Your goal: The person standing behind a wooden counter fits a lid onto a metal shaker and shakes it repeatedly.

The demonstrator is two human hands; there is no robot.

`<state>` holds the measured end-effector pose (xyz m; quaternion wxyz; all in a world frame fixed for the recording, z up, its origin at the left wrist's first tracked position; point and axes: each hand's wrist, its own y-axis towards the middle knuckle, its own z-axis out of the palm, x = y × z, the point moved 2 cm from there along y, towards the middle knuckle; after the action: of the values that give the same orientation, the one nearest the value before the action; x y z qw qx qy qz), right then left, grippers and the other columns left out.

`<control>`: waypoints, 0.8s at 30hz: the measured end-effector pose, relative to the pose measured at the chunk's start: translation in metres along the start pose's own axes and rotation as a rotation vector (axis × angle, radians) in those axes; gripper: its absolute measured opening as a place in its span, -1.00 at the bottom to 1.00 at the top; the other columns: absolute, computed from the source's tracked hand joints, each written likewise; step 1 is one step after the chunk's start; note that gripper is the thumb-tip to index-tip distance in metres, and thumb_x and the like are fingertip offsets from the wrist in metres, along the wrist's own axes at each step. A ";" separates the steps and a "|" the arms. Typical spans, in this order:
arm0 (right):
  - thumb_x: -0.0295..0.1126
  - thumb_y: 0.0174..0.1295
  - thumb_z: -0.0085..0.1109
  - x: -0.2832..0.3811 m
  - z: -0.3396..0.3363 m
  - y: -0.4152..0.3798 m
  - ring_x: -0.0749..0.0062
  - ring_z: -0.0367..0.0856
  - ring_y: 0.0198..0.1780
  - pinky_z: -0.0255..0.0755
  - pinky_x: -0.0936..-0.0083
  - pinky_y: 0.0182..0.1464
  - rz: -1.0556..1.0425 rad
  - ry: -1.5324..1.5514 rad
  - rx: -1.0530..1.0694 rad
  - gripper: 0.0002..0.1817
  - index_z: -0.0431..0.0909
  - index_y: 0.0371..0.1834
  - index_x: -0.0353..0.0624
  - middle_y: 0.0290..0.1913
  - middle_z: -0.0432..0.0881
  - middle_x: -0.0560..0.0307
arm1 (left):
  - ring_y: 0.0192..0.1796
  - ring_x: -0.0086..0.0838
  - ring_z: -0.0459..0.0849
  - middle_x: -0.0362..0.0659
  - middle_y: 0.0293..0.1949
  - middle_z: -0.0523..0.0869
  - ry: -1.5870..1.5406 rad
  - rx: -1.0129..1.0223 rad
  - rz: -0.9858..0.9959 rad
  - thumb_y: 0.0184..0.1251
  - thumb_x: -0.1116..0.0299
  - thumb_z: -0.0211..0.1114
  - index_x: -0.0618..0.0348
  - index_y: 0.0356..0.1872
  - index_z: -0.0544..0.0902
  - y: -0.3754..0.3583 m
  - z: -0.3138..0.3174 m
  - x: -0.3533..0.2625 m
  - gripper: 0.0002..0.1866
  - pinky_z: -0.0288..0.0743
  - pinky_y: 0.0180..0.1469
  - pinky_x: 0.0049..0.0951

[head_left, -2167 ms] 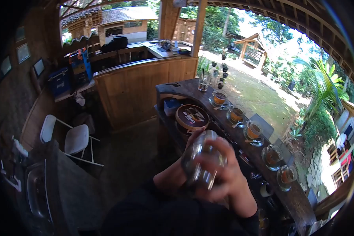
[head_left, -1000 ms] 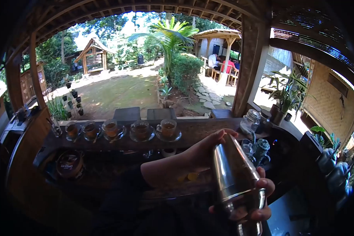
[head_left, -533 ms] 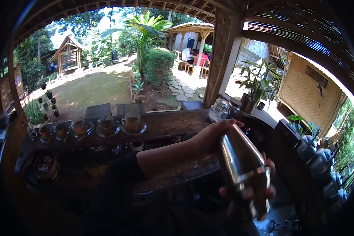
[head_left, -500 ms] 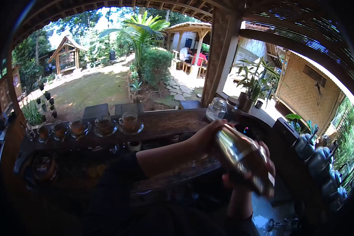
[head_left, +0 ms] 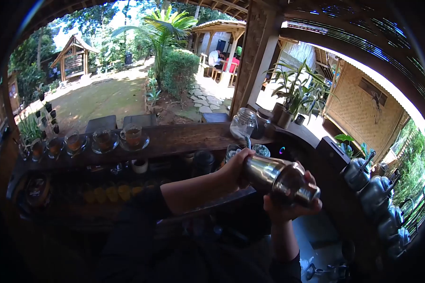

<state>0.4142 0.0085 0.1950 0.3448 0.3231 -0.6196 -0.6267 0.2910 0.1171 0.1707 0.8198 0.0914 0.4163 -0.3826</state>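
A metal cocktail shaker (head_left: 275,175) lies tilted in the air between both of my hands, its capped end low and to the right. My left hand (head_left: 237,170) is closed round the base end at the upper left. Round the top end, near the cap, my right hand (head_left: 292,210) is wrapped from below, fingers showing at the far side. Just beyond my left hand stands a clear glass jar (head_left: 243,123) with something white in it. A second, darker-lidded jar (head_left: 263,117) is beside it.
Several glass cups of brown drink on saucers (head_left: 132,137) line the wooden counter (head_left: 189,136). Below, small glasses with yellow contents (head_left: 111,193) stand on a dim shelf. Metal kettles (head_left: 378,188) hang or stand along the right. People (head_left: 216,59) sit far off under a roof.
The shaker has swung from a steep, blurred tilt to a flatter one, moving slightly left with both hands still on it. The whole view has shifted a little.
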 end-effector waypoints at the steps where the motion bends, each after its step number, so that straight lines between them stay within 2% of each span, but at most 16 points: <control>1: -0.18 -0.25 0.51 0.005 0.002 0.006 -0.06 0.32 0.15 0.36 -0.01 0.15 -0.179 0.075 -0.040 0.07 -0.14 0.26 0.48 0.20 0.14 0.03 | -0.53 -0.56 0.55 -0.29 -0.39 0.58 0.029 0.053 0.095 0.17 -0.07 0.03 -0.11 -0.19 0.52 -0.007 0.015 -0.009 -0.65 0.29 -0.64 -0.64; 2: -0.24 -0.28 0.52 0.023 -0.007 0.012 -0.02 0.29 0.19 0.34 -0.03 0.20 -0.172 0.155 0.095 0.02 -0.03 0.24 0.44 0.19 0.15 0.08 | -0.47 -0.54 0.57 -0.25 -0.35 0.58 0.052 0.106 0.189 0.17 -0.06 0.03 -0.08 -0.17 0.53 -0.016 0.032 -0.016 -0.64 0.37 -0.58 -0.57; 4: 0.02 -0.16 0.45 0.057 -0.024 0.006 -0.17 0.07 0.33 0.29 0.05 0.26 -0.095 -0.028 0.240 0.10 -0.23 0.37 0.55 0.35 -0.04 0.11 | -0.18 -0.43 0.55 -0.11 -0.24 0.52 0.124 0.366 0.319 0.18 0.03 0.10 0.08 -0.04 0.51 -0.044 0.065 -0.034 -0.57 0.46 -0.16 -0.40; 6: 0.08 -0.14 0.41 0.050 -0.023 0.009 -0.16 0.06 0.33 0.26 0.06 0.27 -0.133 -0.041 0.245 0.09 -0.22 0.38 0.53 0.37 -0.06 0.15 | -0.19 -0.44 0.55 -0.12 -0.25 0.52 0.193 0.508 0.399 0.19 0.06 0.11 0.11 -0.05 0.51 -0.058 0.084 -0.043 -0.59 0.45 -0.16 -0.47; 8: 0.19 -0.11 0.33 0.046 -0.022 0.011 -0.15 0.06 0.33 0.19 0.08 0.31 -0.207 -0.073 0.252 0.07 -0.21 0.41 0.49 0.41 -0.12 0.23 | -0.16 -0.45 0.54 -0.10 -0.21 0.52 0.208 0.510 0.444 0.20 0.04 0.11 0.13 -0.06 0.51 -0.051 0.078 -0.044 -0.58 0.45 -0.15 -0.45; 10: 0.08 -0.16 0.43 0.008 0.002 0.020 -0.17 0.21 0.27 0.24 0.02 0.26 -0.264 0.054 0.075 0.08 -0.18 0.38 0.40 0.36 -0.01 0.08 | -0.12 -0.30 0.60 -0.01 -0.19 0.59 -0.063 0.176 0.350 0.27 0.08 -0.02 0.22 -0.07 0.46 -0.021 0.039 -0.033 -0.58 0.48 -0.02 -0.31; 11: 0.01 -0.18 0.46 -0.007 0.016 0.011 -0.15 0.27 0.23 0.26 0.01 0.24 -0.138 0.122 -0.010 0.08 -0.17 0.34 0.37 0.32 0.04 0.00 | -0.12 -0.28 0.62 -0.02 -0.19 0.59 -0.107 0.118 0.258 0.29 0.06 -0.05 0.19 -0.11 0.46 0.004 0.005 -0.021 -0.60 0.48 -0.02 -0.30; 12: -0.06 -0.20 0.49 -0.015 0.029 0.005 -0.14 0.33 0.20 0.28 -0.01 0.23 -0.013 0.192 -0.097 0.07 -0.15 0.31 0.34 0.29 0.08 -0.09 | -0.13 -0.30 0.62 -0.03 -0.21 0.60 -0.106 0.084 0.209 0.30 0.06 -0.06 0.18 -0.15 0.46 -0.006 -0.003 -0.020 -0.62 0.48 -0.01 -0.30; 13: -0.15 -0.17 0.48 -0.016 0.035 0.003 -0.15 0.35 0.18 0.28 -0.03 0.24 0.005 0.317 -0.134 0.05 -0.16 0.30 0.30 0.25 0.12 -0.21 | -0.14 -0.30 0.62 -0.04 -0.22 0.60 -0.082 0.028 0.194 0.29 0.06 -0.05 0.20 -0.13 0.46 -0.014 -0.006 -0.017 -0.61 0.48 -0.02 -0.30; 14: -0.13 -0.24 0.53 -0.012 0.030 0.010 -0.15 0.32 0.21 0.28 0.00 0.25 -0.180 0.350 -0.035 0.09 -0.13 0.31 0.30 0.28 0.09 -0.16 | -0.14 -0.30 0.63 -0.05 -0.23 0.59 -0.057 -0.029 0.180 0.29 0.06 -0.04 0.22 -0.10 0.46 -0.023 -0.006 -0.016 -0.59 0.48 -0.04 -0.30; 15: -0.11 -0.30 0.56 0.012 0.031 0.017 -0.13 0.24 0.26 0.26 -0.03 0.25 -0.199 0.346 0.037 0.11 -0.09 0.31 0.32 0.29 0.08 -0.09 | -0.19 -0.33 0.63 -0.06 -0.25 0.58 -0.017 0.045 0.409 0.25 0.02 0.00 0.23 -0.07 0.47 -0.026 0.002 -0.020 -0.54 0.49 -0.09 -0.34; 17: -0.09 -0.36 0.59 0.043 0.032 0.027 -0.12 0.15 0.31 0.24 -0.06 0.26 -0.220 0.344 0.108 0.14 -0.05 0.31 0.33 0.30 0.07 -0.03 | -0.22 -0.36 0.62 -0.07 -0.26 0.58 0.112 0.291 0.497 0.22 0.01 0.04 0.20 -0.07 0.48 -0.078 0.041 -0.053 -0.53 0.48 -0.10 -0.37; 18: -0.09 -0.31 0.51 0.050 0.033 0.033 -0.08 0.17 0.31 0.27 -0.05 0.24 -0.084 0.520 0.083 0.06 -0.01 0.30 0.30 0.31 0.08 -0.01 | -0.22 -0.36 0.62 -0.07 -0.27 0.57 0.233 0.399 0.571 0.22 0.01 0.04 0.19 -0.08 0.49 -0.093 0.050 -0.064 -0.55 0.48 -0.09 -0.37; 21: -0.10 -0.17 0.29 0.068 0.044 0.038 0.05 0.24 0.28 0.38 -0.04 0.16 0.364 1.034 0.010 -0.16 0.11 0.27 0.19 0.34 0.09 0.04 | -0.22 -0.37 0.62 -0.07 -0.27 0.57 0.215 0.390 0.614 0.22 0.01 0.04 0.16 -0.09 0.49 -0.110 0.053 -0.082 -0.56 0.48 -0.09 -0.37; 22: -0.11 -0.12 0.22 0.074 0.050 0.035 0.09 0.26 0.27 0.41 -0.03 0.13 0.529 1.199 -0.017 -0.22 0.15 0.26 0.15 0.35 0.10 0.06 | -0.23 -0.40 0.62 -0.08 -0.27 0.58 0.074 0.296 0.505 0.22 -0.01 0.05 0.18 -0.06 0.48 -0.102 0.038 -0.080 -0.53 0.49 -0.12 -0.39; 24: -0.01 -0.20 0.45 0.040 0.080 0.044 -0.09 0.23 0.26 0.30 0.00 0.21 -0.213 0.167 0.016 0.06 -0.11 0.33 0.20 0.27 0.12 -0.03 | -0.23 -0.39 0.63 -0.08 -0.27 0.60 -0.178 0.197 0.280 0.23 -0.01 0.05 0.21 -0.03 0.47 -0.070 -0.012 -0.066 -0.51 0.50 -0.12 -0.37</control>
<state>0.3273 0.0199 0.2422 0.3240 0.4407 -0.5558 -0.6260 0.2110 0.1109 0.2243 0.8856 0.1941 0.2857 -0.3105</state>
